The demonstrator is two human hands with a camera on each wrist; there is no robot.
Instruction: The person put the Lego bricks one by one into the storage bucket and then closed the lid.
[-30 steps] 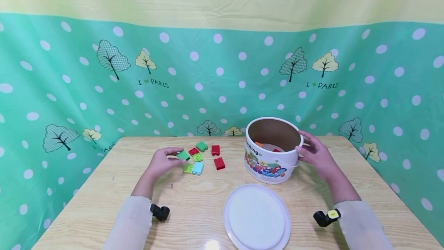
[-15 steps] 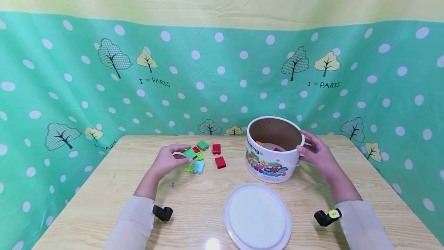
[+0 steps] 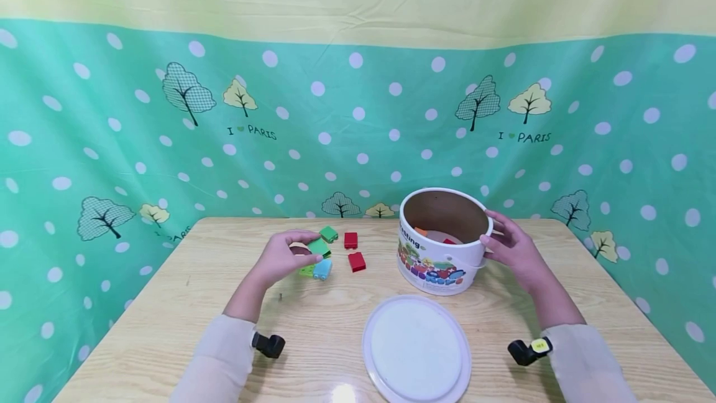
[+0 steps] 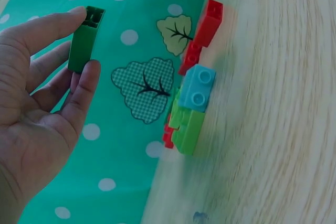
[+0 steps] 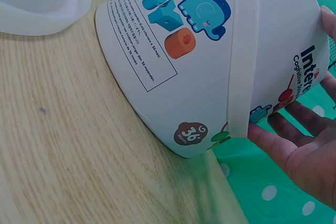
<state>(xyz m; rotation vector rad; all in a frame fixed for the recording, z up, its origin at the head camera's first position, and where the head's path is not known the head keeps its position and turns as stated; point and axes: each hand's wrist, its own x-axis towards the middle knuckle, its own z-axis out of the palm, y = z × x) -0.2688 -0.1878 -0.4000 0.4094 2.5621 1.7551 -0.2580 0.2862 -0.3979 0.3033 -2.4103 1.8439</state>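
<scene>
My left hand (image 3: 282, 257) pinches a green toy building block (image 3: 320, 247) between thumb and fingers, raised over the small group of blocks. In the left wrist view this green block (image 4: 84, 45) is upright, its hollow underside facing up. Below it on the table lie a light blue block (image 3: 322, 269) and a lime green block (image 3: 306, 270). My right hand (image 3: 511, 247) holds the right side of a white printed bucket (image 3: 431, 260), thumb and fingers spread around its wall near the rim. A few orange and red blocks show inside the bucket.
Two red blocks (image 3: 357, 262) and another green block (image 3: 328, 234) lie between the left hand and the bucket. In front of the bucket rests a round white lid (image 3: 416, 350). A dotted green curtain (image 3: 358, 142) hangs behind the wooden table (image 3: 319, 334).
The left hand has carried the green block rightward over the other blocks, covering the small red one in the head view. The right hand and bucket have stayed in place.
</scene>
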